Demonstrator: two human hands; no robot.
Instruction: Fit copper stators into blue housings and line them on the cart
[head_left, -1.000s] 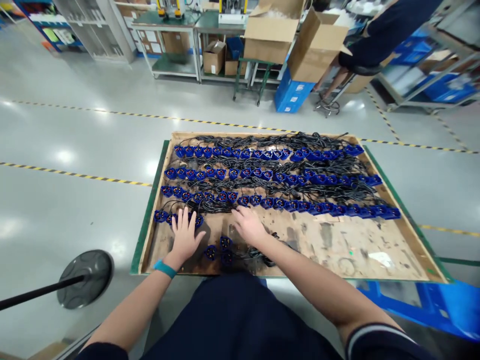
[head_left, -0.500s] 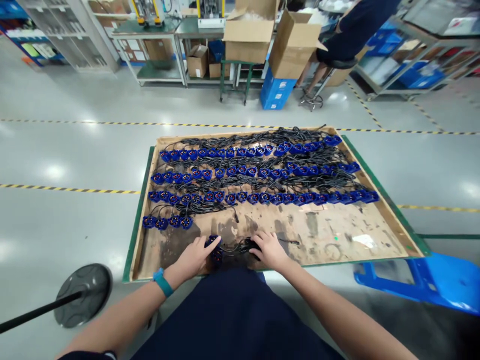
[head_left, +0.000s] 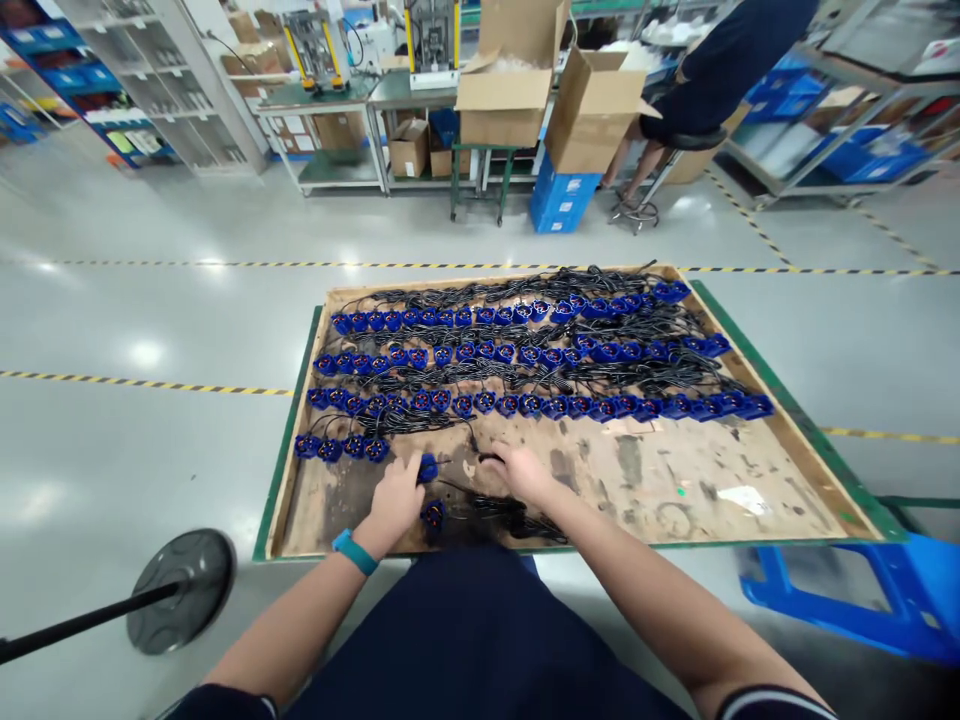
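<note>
My left hand (head_left: 397, 492) is closed on a blue round housing (head_left: 428, 468), with a short black cable leading off to its right. Thumb and fingers of my right hand (head_left: 519, 472) pinch a black cable (head_left: 489, 457) that is partly hidden by the hand. Nearer to me lies a second blue housing (head_left: 433, 516), its black cable bundle (head_left: 502, 508) stretching to the right. Left of my hands sits a short row of blue housings (head_left: 353, 446), their cables (head_left: 420, 420) laid behind them.
The shallow wooden tray (head_left: 277, 508) rests on a green-edged table and holds three longer rows of blue housings (head_left: 553, 406) with cables. A blue stool (head_left: 847, 600) stands at the right, a round black base (head_left: 180, 590) at the left. A person (head_left: 739, 70) sits beyond cardboard boxes (head_left: 592, 110).
The held housing has moved away from me, toward the short row. My right hand has left the nearer cable bundle area and moved farther in, now pinching a cable.
</note>
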